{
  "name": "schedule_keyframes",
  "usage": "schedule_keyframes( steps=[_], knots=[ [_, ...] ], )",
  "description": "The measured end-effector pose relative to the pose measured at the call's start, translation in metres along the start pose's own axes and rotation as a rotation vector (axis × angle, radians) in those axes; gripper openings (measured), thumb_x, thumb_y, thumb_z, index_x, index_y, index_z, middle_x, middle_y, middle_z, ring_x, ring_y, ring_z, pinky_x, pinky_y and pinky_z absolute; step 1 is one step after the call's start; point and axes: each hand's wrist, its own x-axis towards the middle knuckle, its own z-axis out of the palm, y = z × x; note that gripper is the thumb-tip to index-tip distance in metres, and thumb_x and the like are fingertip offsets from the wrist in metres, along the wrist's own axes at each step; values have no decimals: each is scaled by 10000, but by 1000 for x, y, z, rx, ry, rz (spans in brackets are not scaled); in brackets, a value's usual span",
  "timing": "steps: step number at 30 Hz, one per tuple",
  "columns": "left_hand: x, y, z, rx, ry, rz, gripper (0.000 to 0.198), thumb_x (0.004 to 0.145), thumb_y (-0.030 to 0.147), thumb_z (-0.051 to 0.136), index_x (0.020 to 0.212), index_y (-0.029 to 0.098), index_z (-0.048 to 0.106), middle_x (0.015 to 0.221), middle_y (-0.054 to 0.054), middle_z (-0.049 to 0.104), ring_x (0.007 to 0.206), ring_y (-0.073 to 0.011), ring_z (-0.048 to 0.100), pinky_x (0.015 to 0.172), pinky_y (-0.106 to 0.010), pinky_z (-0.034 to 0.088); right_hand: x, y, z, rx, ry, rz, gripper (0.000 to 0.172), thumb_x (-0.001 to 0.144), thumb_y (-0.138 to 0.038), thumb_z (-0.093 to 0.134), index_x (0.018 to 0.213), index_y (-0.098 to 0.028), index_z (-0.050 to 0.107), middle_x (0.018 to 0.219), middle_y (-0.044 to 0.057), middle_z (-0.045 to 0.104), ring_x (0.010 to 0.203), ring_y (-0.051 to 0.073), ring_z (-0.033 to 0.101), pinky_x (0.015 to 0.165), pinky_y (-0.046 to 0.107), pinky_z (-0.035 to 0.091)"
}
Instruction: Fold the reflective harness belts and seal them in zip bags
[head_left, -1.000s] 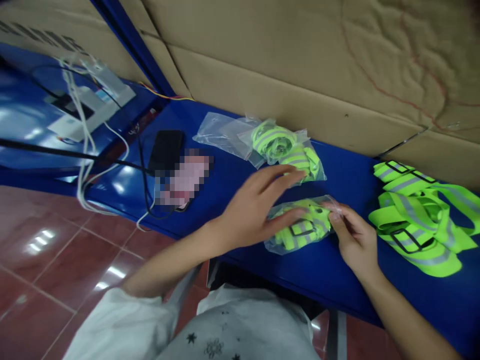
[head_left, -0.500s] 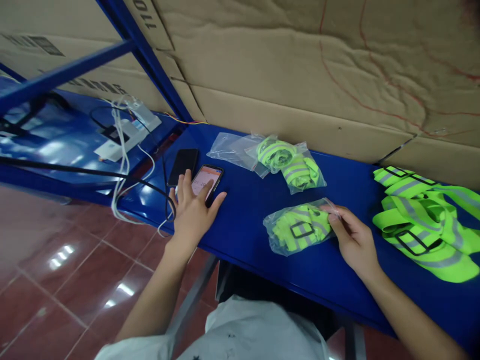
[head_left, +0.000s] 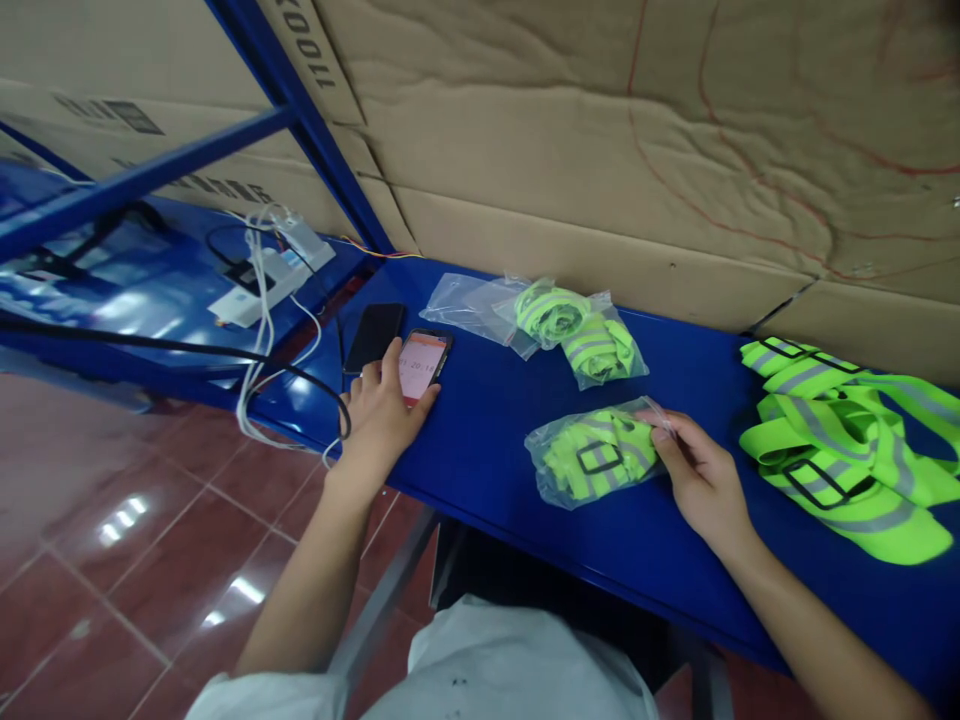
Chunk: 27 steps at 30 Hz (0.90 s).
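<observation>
Head view: our right hand (head_left: 709, 485) pinches the right end of a bagged strap (head_left: 592, 458), a neon roll with a black buckle, lying near the middle of the blue table (head_left: 480, 450). We probably grip that corner because the film is slack there, clear of the bulky webbing. Our left hand (head_left: 379, 420) lies at the lit phone (head_left: 421, 365), fingers bent; we cannot tell whether it closes on the phone or merely touches it. A dark phone (head_left: 375, 335) sits just beside, on the far left.

At the far edge, 2 bagged rolls (head_left: 559, 315) and a flat clear bag (head_left: 461, 305) seem set aside to free the near space. Loose straps (head_left: 847, 450) lie to the right, likely for easy reach.

Cardboard (head_left: 562, 130) lines the far side; left, white cables (head_left: 259, 310) cross a power strip (head_left: 307, 250). Red tiles (head_left: 142, 560) shine below.
</observation>
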Motion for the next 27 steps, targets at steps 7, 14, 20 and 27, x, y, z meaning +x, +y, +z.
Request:
schedule_keyframes(
  steps=[7,14,20,27],
  knots=[
    [-30,49,-10,-260,109,335,613,1025,528,532,1528,178,519,1490,-199,590,1388,-394,565,1171,-597,444,1,-4,0,42,-9,-18,240,1038,-392,614,1164,-268,777,1268,66,755,1227,236,707,1007,367,581],
    [-16,150,9,-1047,-911,674,726,908,571,712,1500,190,537,1433,-160,652,1273,-262,664,1004,-384,573,3,-18,-9,205,-63,-129,192,1043,-327,593,1083,-269,772,1261,67,727,1294,236,663,1045,385,576],
    [-8,172,15,-1285,-1325,472,647,783,418,866,1356,211,649,1349,-98,705,1179,-219,705,955,-303,567,11,-24,-27,-29,-48,-207,239,1045,-331,586,1209,-239,735,1261,81,755,1212,232,714,1003,377,605],
    [-9,157,16,-1429,-1272,425,629,838,327,806,1411,213,573,1401,-124,674,1198,-223,703,985,-324,579,11,-33,-45,-260,-168,-398,508,986,-202,673,1479,-281,578,1356,80,717,1235,227,685,1057,393,556]
  ],
)
